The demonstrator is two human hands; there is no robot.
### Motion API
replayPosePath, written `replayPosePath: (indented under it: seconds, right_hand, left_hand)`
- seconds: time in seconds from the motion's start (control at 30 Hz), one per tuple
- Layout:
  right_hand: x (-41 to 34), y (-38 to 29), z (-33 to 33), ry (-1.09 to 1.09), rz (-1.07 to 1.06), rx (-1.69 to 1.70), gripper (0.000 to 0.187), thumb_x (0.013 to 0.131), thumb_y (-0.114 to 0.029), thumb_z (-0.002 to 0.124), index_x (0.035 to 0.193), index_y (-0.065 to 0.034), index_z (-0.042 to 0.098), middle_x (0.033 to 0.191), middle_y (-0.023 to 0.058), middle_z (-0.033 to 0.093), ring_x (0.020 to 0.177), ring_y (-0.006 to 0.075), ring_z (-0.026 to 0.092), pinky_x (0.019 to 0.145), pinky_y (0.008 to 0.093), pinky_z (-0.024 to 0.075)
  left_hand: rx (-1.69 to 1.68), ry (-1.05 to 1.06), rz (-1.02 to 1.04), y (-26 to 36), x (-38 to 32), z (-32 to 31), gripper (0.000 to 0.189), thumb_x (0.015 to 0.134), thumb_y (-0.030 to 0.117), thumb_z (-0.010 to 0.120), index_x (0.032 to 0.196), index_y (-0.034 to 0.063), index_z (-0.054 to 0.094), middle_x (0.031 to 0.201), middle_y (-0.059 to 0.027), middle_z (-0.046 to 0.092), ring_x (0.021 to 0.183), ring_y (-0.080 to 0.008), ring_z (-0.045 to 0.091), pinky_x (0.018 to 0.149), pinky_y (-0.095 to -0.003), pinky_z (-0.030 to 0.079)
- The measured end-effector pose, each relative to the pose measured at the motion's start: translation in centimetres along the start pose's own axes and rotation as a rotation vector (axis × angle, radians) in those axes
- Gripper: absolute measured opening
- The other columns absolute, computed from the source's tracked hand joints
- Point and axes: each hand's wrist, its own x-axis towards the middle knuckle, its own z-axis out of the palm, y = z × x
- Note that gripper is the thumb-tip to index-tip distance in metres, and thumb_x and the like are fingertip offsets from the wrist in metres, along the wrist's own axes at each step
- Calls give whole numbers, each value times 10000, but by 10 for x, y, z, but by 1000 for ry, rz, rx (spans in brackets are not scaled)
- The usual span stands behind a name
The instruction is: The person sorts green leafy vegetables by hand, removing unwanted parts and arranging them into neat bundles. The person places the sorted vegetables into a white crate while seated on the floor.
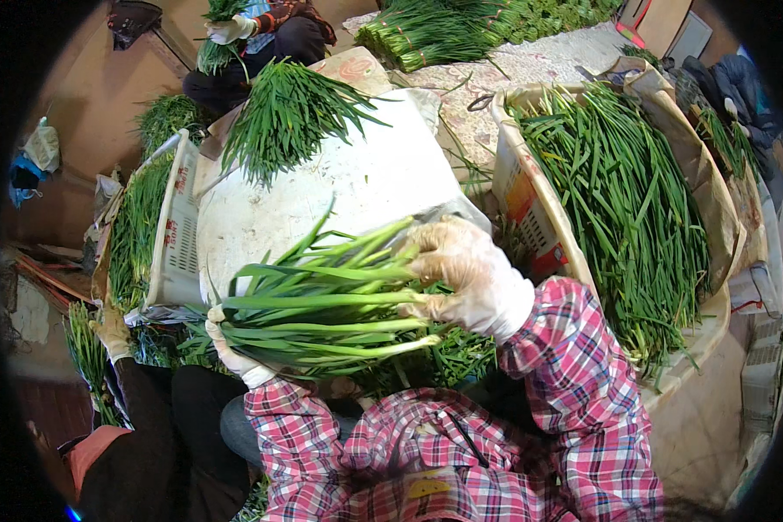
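Note:
A loose bunch of garlic chives point(320, 300) lies across both my hands, pale stem ends to the right and green leaves to the left. My left hand point(238, 352), in a whitish glove, cups the leafy side from below; most of its fingers are hidden under the leaves. Over the stem ends, my right hand point(463, 271) wears a stained, pale glove, its thumb and fingers touching the stems. The bunch is held above the near edge of a white board point(391, 156). On the board's far left part rests another pile of chives point(293, 121).
To the right stands a plastic crate point(541, 196) heaped with chives point(626, 215). A white crate point(176, 228) with greens is on the left. Beside me, a co-worker's gloved hand point(113, 333) is near upright chives. Another person's gloved hand point(231, 30) holds a bunch. Banded bundles point(424, 36) lie behind.

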Motion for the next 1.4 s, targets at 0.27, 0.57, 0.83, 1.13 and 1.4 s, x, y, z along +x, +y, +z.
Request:
replayPosePath:
  seconds: [0.27, 0.57, 0.83, 1.13, 1.4]
  right_hand:
    - [-12, 7, 27, 4, 73, -101, 150, 813, -326, 667, 835, -181, 697, 898, 25, 645, 1003, 229, 589, 1077, 486, 304]
    - [-4, 17, -16, 75, 302, 34, 119, 869, -226, 636, 851, -141, 717, 796, 66, 684, 759, 265, 657, 753, 384, 509]
    - [-19, 25, -18, 45, 160, 62, 359, 733, -35, 740, 1079, -107, 675, 1033, 96, 671, 970, 296, 631, 833, 376, 520]
    - [-4, 7, 10, 100, 36, -136, 538, 680, -414, 791, 1066, -61, 665, 1128, 125, 629, 1088, 323, 570, 952, 428, 427]
    - [9, 16, 29, 42, 175, -283, 203, 892, -303, 586, 912, -116, 662, 931, 69, 646, 932, 255, 621, 1050, 467, 356]
  left_hand:
    - [-63, -225, 22, -5, -6, 22, 124, 918, 256, 609, 895, 138, 640, 949, 45, 646, 937, -139, 582, 894, -365, 466]
    - [1, -599, -313, 38, 23, -34, 281, 926, 243, 512, 1091, 23, 567, 1158, -250, 582, 1055, -341, 584, 891, -513, 493]
    - [22, -455, -141, 12, 21, -81, 542, 935, 411, 492, 1342, 60, 427, 1310, -257, 485, 1125, -378, 554, 940, -545, 471]
    - [429, 431, -43, 31, 5, -61, 647, 916, 555, 457, 1361, 85, 480, 1336, -162, 520, 1126, -374, 553, 935, -530, 481]
    - [244, 347, -73, 5, 2, -11, 486, 955, 480, 471, 1225, 91, 578, 1257, -117, 590, 1093, -333, 578, 911, -528, 484]
